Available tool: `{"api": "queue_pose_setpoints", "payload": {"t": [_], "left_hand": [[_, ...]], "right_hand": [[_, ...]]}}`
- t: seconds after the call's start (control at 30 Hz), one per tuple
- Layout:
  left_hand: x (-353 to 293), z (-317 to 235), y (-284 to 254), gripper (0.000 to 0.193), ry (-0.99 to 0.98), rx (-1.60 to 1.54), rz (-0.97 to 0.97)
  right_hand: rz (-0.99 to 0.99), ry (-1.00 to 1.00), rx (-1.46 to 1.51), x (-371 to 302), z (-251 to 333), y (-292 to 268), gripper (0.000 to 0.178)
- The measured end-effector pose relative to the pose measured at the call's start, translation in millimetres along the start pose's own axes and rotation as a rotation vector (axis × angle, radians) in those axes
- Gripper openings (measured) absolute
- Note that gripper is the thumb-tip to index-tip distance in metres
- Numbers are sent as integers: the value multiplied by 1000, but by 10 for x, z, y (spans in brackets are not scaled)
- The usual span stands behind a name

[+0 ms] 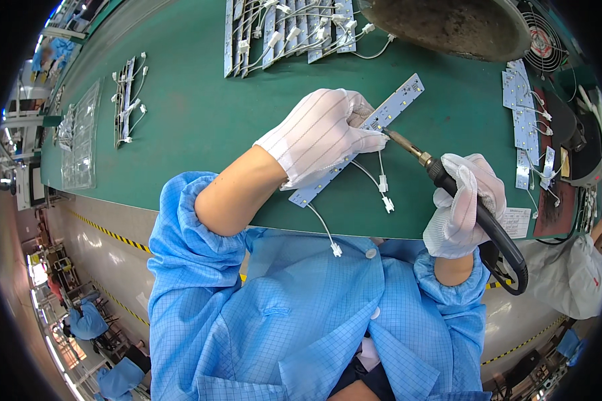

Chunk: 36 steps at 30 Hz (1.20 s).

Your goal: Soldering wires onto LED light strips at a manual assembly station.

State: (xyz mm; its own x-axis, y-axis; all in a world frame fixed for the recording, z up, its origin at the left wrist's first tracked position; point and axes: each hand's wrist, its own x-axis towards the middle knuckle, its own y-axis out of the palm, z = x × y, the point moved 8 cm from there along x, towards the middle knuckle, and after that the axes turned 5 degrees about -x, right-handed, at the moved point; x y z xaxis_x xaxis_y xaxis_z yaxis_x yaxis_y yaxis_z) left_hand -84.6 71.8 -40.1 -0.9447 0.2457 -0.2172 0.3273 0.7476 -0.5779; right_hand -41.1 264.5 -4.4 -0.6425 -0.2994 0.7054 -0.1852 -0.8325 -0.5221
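My left hand (328, 134), in a white striped glove, grips a long pale-blue LED circuit strip (403, 100) that lies slantwise over the green mat. White wires ending in small white connectors (388, 202) hang from the strip. In my gloved right hand (467, 204) is a soldering iron (441, 175) with a black handle and cable. Its metal tip points at the strip beside my left fingertips; whether it touches cannot be made out. The left palm hides the strip's middle.
Several wired LED strips (274, 37) lie at the far edge, with more at left (125, 100) and right (520, 110). A clear plastic tray (80, 144) sits far left. A dark hood (448, 27) overhangs the back right beside a round fan (544, 43). A paper label (515, 222) lies near the front edge.
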Motion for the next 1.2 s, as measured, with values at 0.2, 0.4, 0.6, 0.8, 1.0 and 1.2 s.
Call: {"api": "queue_pose_setpoints", "payload": {"t": [0.2, 0.4, 0.6, 0.8, 1.0, 1.2], "left_hand": [[12, 18, 4, 47, -20, 13, 4], [-29, -86, -27, 52, 119, 27, 64], [-81, -75, -248, 71, -31, 330, -42], [17, -177, 94, 53, 13, 233, -138], [6, 11, 87, 39, -14, -348, 11], [-8, -39, 143, 34, 138, -265, -12]], "right_hand": [[32, -75, -66, 62, 102, 29, 19], [-21, -13, 123, 28, -20, -12, 14], [-257, -64, -233, -74, -54, -155, 17], [-270, 108, -63, -97, -173, -155, 21], [-262, 117, -44, -84, -139, -148, 22], [-199, 119, 99, -39, -136, -109, 19]]}}
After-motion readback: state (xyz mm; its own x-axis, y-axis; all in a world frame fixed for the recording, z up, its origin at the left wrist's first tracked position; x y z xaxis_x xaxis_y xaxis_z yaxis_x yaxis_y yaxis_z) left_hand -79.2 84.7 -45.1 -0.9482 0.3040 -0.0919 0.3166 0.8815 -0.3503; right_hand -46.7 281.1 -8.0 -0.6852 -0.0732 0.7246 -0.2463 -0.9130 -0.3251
